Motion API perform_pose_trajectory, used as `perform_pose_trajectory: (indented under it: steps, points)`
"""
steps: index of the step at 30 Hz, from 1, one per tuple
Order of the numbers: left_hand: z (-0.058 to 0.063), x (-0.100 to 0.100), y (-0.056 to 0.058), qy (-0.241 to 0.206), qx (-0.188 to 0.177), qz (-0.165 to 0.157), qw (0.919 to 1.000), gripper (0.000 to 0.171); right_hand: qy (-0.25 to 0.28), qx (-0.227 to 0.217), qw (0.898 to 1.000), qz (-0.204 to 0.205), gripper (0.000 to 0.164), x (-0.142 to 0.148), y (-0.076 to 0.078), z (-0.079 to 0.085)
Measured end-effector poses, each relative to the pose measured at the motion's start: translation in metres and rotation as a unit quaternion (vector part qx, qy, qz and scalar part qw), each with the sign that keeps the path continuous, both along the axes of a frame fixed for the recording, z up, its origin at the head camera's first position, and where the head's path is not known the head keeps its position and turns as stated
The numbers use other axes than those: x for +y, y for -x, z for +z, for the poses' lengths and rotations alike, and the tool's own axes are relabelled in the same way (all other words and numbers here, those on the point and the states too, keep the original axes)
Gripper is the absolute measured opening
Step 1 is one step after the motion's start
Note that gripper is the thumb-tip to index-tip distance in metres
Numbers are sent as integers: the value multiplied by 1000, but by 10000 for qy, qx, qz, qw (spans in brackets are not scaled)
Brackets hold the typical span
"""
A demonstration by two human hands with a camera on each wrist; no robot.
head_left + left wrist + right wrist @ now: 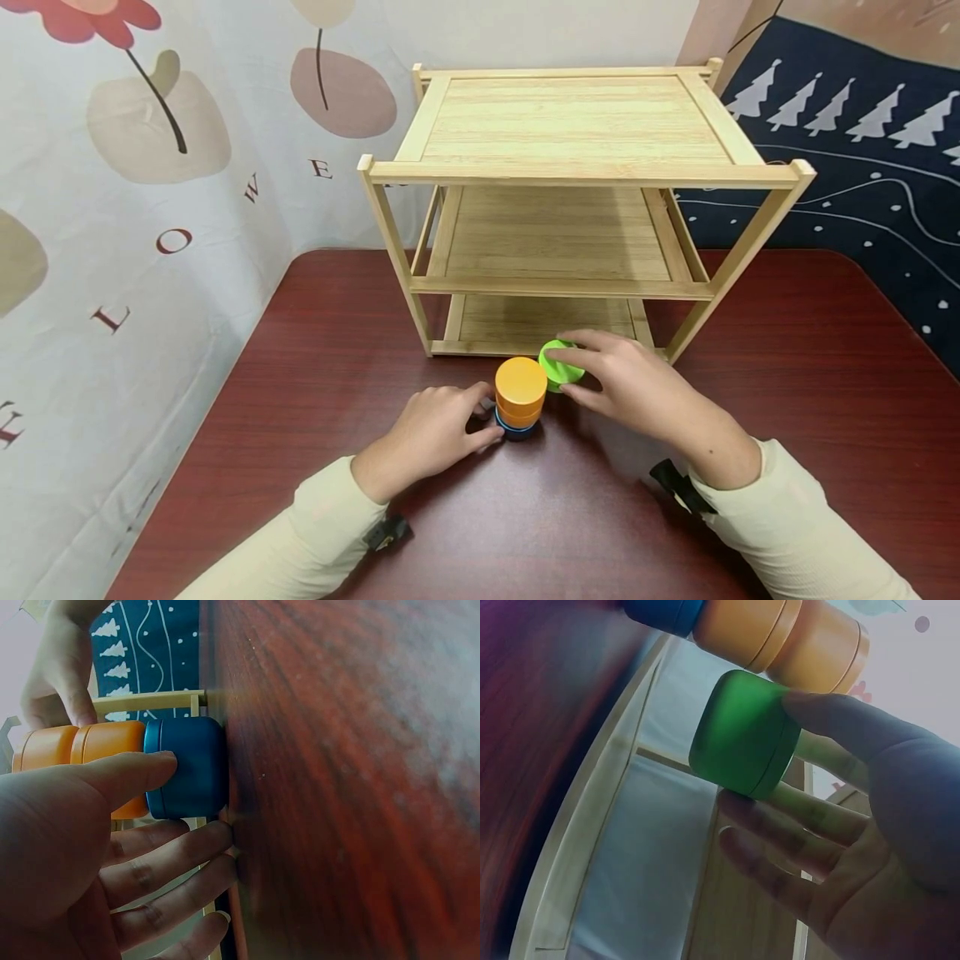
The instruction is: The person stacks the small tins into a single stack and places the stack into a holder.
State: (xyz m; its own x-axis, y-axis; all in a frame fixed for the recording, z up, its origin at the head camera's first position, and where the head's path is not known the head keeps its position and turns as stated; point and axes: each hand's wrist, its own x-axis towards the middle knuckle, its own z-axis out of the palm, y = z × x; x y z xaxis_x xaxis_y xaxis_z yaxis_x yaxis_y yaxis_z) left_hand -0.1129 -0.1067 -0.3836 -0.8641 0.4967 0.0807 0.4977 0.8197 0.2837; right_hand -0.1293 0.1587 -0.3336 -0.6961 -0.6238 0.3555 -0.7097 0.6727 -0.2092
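Note:
A dark blue jar (191, 765) stands on the table, with two orange jars (521, 383) stacked on top of it. At the left side of the stack, my left hand (438, 425) has its thumb against the blue jar and its fingers around the far side. My right hand (637, 385) grips a green jar (742, 735) between thumb and fingers, just right of the stack. In the right wrist view the green jar hangs above the table, level with the orange jars. Its lid (558, 358) faces up in the head view.
A three-tier bamboo shelf (540, 287) stands right behind the jars. The dark red table (322, 333) extends to both sides. A printed cloth (247, 100) hangs at the left and back, and a navy cloth with white trees (862, 183) at the right.

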Motion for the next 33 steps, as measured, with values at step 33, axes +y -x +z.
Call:
perform_pose_trajectory:
  steps: [33]
  points:
    - [-1,0,0,-26,-35,47,10000,39,313,458,9985,-13,41,3,-4,9]
